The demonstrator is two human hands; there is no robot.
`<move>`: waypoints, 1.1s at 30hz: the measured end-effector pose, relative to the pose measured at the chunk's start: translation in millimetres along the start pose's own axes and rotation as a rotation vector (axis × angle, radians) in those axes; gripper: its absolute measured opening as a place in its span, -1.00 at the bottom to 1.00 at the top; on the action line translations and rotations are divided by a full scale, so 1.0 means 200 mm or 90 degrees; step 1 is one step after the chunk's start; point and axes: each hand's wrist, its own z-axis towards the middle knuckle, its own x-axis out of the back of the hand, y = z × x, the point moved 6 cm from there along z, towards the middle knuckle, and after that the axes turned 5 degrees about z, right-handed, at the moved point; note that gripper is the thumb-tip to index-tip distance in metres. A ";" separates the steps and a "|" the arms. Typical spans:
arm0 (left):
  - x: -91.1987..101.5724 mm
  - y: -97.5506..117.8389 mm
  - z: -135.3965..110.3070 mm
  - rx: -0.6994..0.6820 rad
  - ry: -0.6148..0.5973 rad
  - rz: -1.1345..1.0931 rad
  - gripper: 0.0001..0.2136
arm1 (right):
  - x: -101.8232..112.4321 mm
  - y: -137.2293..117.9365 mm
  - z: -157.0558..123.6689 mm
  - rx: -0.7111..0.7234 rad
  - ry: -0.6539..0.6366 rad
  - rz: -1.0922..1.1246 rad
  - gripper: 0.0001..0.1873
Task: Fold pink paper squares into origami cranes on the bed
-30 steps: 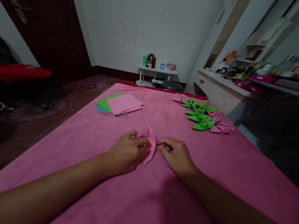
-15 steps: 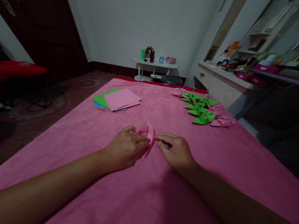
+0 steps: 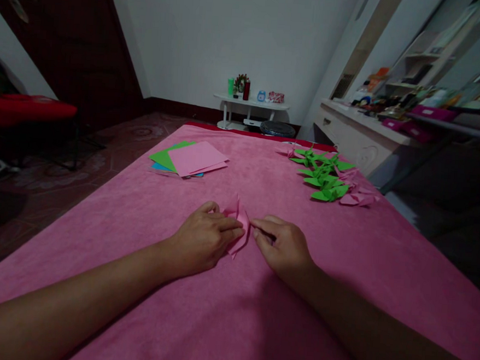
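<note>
Both forearms reach forward and converge toward the middle, palms down. The left hand (image 3: 203, 240) lies curled, thumb arched over the top, fingertips (image 3: 236, 233) pressed together at its right edge. The right hand (image 3: 282, 247) faces it, just beside, forefinger (image 3: 261, 224) and thumb pinched, the other fingers tucked under.

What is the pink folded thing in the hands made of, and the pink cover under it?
The folded piece looks like thin matte paper: it keeps sharp creases and its flaps stand up stiffly. The cover looks like soft cloth, maybe velvet or fleece: its surface is fuzzy and dull, with no shine.
</note>
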 end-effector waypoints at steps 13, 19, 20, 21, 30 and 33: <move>0.00 0.00 0.00 0.010 -0.008 -0.018 -0.80 | -0.02 -0.12 -0.03 0.067 -0.051 -0.208 -0.70; 0.00 0.00 0.00 0.013 -0.002 -0.020 -0.77 | 0.00 -0.04 -0.01 0.047 0.013 -0.036 -0.65; 0.00 0.00 0.00 0.013 0.002 -0.023 -0.77 | 0.00 -0.03 -0.01 0.041 0.024 -0.016 -0.64; 0.00 0.00 0.00 0.014 0.005 -0.025 -0.77 | 0.00 -0.03 -0.01 0.037 0.029 -0.006 -0.64; -0.01 0.00 0.00 0.009 -0.001 -0.020 -0.75 | 0.00 -0.04 -0.01 0.008 0.002 -0.036 -0.70; -0.01 0.00 0.00 0.008 -0.004 -0.027 -0.74 | 0.00 -0.03 -0.01 -0.019 -0.009 -0.046 -0.72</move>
